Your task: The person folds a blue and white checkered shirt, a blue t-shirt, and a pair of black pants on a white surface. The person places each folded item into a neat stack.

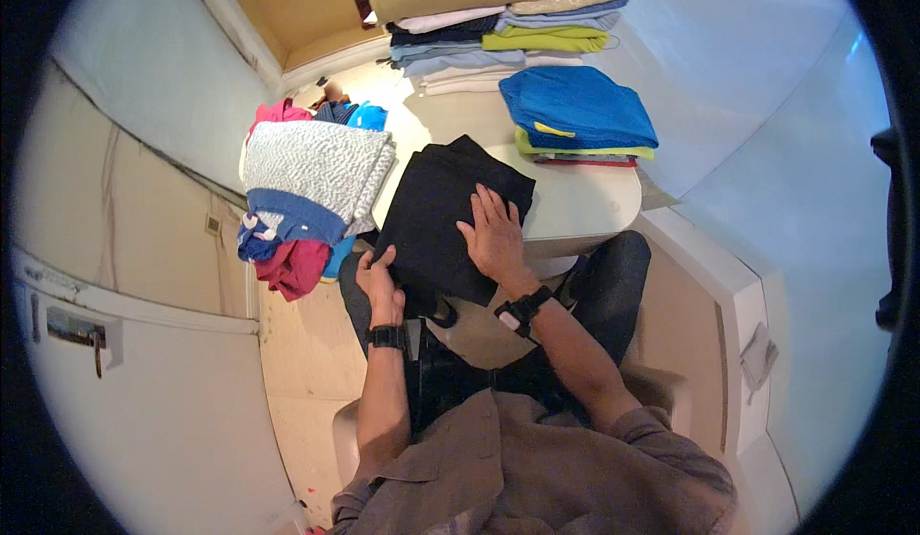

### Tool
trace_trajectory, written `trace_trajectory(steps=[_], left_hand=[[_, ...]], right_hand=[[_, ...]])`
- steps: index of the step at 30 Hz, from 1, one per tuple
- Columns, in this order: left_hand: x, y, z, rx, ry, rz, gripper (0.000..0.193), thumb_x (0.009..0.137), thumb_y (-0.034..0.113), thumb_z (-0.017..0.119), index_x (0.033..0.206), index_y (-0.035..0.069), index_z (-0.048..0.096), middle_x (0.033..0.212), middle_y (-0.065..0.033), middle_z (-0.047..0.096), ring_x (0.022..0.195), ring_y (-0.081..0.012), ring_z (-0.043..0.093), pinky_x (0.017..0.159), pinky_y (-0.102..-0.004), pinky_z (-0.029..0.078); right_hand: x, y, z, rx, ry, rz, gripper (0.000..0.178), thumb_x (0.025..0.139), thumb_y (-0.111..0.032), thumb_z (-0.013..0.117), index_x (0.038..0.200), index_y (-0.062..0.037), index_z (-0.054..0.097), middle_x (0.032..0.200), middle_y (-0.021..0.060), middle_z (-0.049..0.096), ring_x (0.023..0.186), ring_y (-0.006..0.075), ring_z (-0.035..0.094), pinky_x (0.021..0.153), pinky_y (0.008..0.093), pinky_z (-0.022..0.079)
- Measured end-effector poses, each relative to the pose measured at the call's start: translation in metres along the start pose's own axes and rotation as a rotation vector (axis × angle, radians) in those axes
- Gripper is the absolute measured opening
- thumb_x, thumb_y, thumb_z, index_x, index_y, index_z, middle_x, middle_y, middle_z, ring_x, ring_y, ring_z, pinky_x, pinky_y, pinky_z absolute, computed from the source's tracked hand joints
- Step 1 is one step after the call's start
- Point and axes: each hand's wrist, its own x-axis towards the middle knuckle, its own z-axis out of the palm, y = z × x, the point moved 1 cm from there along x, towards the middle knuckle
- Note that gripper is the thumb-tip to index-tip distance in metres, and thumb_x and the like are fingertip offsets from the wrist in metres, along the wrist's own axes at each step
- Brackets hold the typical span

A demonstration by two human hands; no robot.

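Observation:
A black folded garment (431, 214) lies over the near edge of the white table (585, 214), its lower part hanging above my lap. My left hand (381, 281) grips its lower left edge, thumb on top and the other fingers partly hidden. Flat on the right side of the cloth rests my right hand (495, 238), its fingers spread and holding nothing. I cannot tell which kind of garment it is. To its left sits a heap of clothes topped by a grey-white knit garment (316, 166) with a blue band.
A blue folded garment (580, 104) tops a small stack at the table's right. Behind it rises a taller stack of folded clothes (470, 60). A red cloth (295, 268) hangs off the left heap. A white door (144, 391) stands at the left.

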Motion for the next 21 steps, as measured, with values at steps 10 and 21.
trace_trajectory(steps=[10,21], left_hand=[[-0.039,-0.031,0.003,-0.291,-0.176,-0.23,0.061,0.09,0.023,0.079,0.139,0.002,0.05,0.136,-0.0128,0.058,0.12,-0.0288,0.058,0.104,-0.0452,0.048],[-0.117,-0.068,0.059,0.117,-0.191,-0.345,0.056,0.081,0.01,0.083,0.127,-0.001,0.053,0.124,-0.0082,0.06,0.099,-0.0196,0.06,0.076,-0.0361,0.05]], right_hand=[[-0.031,0.071,-0.03,0.187,0.29,0.217,0.025,0.082,0.002,0.067,0.106,-0.0029,0.064,0.106,0.0152,0.063,0.095,0.0375,0.064,0.082,0.0442,0.054],[0.001,0.095,-0.018,0.081,0.153,0.14,0.025,0.081,0.003,0.066,0.106,-0.0011,0.063,0.108,0.0166,0.063,0.089,0.0368,0.067,0.077,0.0444,0.055]])
